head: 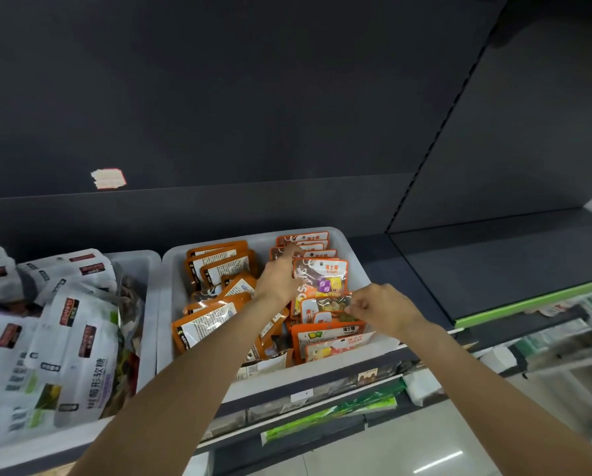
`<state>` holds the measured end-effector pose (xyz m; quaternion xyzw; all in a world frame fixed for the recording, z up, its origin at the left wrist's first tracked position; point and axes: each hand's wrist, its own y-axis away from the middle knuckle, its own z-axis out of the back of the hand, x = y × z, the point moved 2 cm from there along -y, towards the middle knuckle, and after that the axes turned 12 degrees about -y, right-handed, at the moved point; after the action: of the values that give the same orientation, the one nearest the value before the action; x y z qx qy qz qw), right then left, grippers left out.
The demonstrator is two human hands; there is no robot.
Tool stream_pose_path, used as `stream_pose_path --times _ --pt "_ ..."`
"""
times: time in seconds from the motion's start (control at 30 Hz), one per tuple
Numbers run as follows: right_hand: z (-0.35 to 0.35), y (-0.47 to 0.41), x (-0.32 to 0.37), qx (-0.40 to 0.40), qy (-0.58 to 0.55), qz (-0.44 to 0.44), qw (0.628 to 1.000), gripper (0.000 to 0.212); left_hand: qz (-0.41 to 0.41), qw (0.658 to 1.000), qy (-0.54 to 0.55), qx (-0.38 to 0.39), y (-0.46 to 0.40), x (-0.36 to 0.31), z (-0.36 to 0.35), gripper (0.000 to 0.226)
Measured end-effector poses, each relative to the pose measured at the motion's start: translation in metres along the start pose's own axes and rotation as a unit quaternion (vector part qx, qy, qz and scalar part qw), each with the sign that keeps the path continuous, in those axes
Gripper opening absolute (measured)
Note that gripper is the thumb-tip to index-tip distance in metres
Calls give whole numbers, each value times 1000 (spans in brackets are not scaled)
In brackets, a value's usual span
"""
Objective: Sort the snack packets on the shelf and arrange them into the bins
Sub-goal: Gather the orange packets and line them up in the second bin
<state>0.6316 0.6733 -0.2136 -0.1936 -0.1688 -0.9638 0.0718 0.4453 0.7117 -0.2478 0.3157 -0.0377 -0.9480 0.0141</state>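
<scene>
A grey bin [351,255] on the shelf holds several orange snack packets, in a left row showing their backs [219,262] and a right row showing their fronts. My left hand [279,274] grips the left edge of an upright orange sugar packet [325,276] in the right row. My right hand [378,305] pinches the right edge of a packet with a clear window [328,304] just in front of it. A second grey bin [143,269] on the left is heaped with white snack bags [78,341].
The dark shelf [493,262] continues to the right of the bin with a green front strip [535,300]. Lower shelves with more goods sit below and to the right. A torn sticker [108,178] is on the dark back panel.
</scene>
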Motion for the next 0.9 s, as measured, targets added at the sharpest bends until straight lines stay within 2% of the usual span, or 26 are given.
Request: stream_pose_path --times 0.1,0.2,0.23,0.33,0.43,0.53,0.63,0.77,0.9 --pt "1 4 -6 -5 7 -4 1000 34 -40 999 -27 4 1 6 5 40" --pt "2 6 -9 -21 -4 -4 1000 14 -87 991 -69 75 8 6 -1 29" --pt "2 5 -8 -25 -5 2 1000 13 -93 989 -83 75 10 6 -3 29" --pt "1 3 -3 -16 8 19 1000 33 -105 988 -116 4 14 7 3 34" --pt "-1 3 -6 -17 -6 16 1000 20 -130 978 -161 16 17 7 3 34" --pt "-5 8 -13 -40 -23 -1 999 13 -125 975 -182 22 22 4 -7 23" --pt "-5 12 -13 -86 -30 2 996 16 -126 983 -129 13 21 2 -8 15" --pt "4 13 -9 -166 -23 25 986 18 -94 995 23 4 17 -5 9 5" --pt "4 11 -7 -138 16 1 990 18 -100 995 20 -19 14 -18 16 10"
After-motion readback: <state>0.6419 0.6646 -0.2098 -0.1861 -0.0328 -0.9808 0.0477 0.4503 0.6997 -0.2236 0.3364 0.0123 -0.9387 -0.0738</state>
